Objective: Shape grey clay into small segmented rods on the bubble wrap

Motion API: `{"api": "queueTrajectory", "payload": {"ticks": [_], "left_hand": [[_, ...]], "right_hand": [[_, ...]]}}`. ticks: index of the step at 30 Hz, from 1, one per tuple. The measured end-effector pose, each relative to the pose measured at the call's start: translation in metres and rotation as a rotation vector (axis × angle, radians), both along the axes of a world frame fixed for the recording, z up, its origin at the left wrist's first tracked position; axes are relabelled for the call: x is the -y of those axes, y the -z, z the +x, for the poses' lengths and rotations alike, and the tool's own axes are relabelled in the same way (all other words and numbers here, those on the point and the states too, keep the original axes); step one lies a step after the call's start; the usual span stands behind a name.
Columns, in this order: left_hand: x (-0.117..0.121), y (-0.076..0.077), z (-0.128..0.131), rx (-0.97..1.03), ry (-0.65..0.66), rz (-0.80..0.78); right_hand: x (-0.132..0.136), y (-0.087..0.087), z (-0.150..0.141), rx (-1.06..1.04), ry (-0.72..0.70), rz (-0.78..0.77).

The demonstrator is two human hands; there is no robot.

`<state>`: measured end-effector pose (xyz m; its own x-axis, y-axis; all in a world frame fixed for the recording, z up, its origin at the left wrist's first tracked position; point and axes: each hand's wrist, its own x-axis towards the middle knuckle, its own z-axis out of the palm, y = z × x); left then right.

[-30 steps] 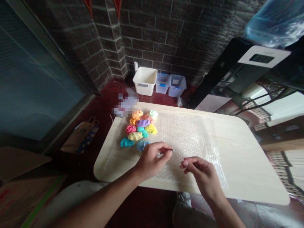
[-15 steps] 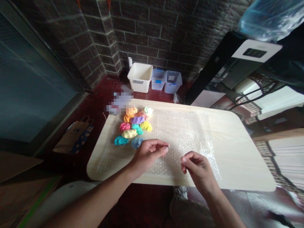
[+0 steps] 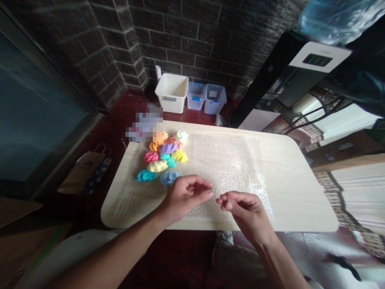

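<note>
My left hand (image 3: 189, 197) hovers over the bubble wrap (image 3: 222, 160), its fingers pinched round a tiny dark piece (image 3: 210, 188) too small to name. Just right of it is my right hand (image 3: 245, 206), thumb and fingertips closed together; a small pale speck may sit between them, but I cannot make out what it is. A gap separates the two hands. Beyond my left hand lies a blue lump of modelling clay (image 3: 169, 177). More soft lumps sit behind it, among them a teal one (image 3: 146, 175), a cream one (image 3: 157, 166) and a yellow one (image 3: 179, 155).
The bubble wrap lies on a pale wooden table (image 3: 288, 180) with rounded corners. Against the brick wall stand a white bin (image 3: 171, 94) and two clear boxes (image 3: 215, 100). A water dispenser (image 3: 270, 80) is at the right, a paper bag (image 3: 81, 172) on the floor at left.
My right hand has moved left, closer to my left hand, and its fingers have turned inward. The whole view has shifted slightly, so the table sits further left.
</note>
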<state>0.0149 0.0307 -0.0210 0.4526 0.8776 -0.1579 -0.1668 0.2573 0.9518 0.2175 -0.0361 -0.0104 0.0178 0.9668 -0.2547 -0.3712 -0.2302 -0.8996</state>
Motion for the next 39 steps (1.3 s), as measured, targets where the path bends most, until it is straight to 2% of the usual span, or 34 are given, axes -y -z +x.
{"api": "queueTrajectory", "payload": {"ticks": [12,16,20,29,39], "left_hand": [[-0.002,-0.002,0.0,-0.021,0.0,0.03],[0.0,-0.005,0.001,-0.016,0.017,0.014],[0.0,-0.008,0.001,-0.016,0.016,0.017],[-0.001,-0.004,0.0,0.008,0.019,0.011],[0.0,-0.009,0.0,-0.009,0.02,0.031]], "right_hand": [[-0.001,-0.007,-0.002,-0.086,-0.031,0.097],[-0.002,-0.006,-0.003,-0.114,-0.02,0.074],[-0.001,-0.003,-0.002,-0.036,0.016,0.068],[0.008,-0.011,0.0,-0.107,-0.031,-0.133],[0.005,-0.009,0.002,-0.166,-0.076,-0.059]]}}
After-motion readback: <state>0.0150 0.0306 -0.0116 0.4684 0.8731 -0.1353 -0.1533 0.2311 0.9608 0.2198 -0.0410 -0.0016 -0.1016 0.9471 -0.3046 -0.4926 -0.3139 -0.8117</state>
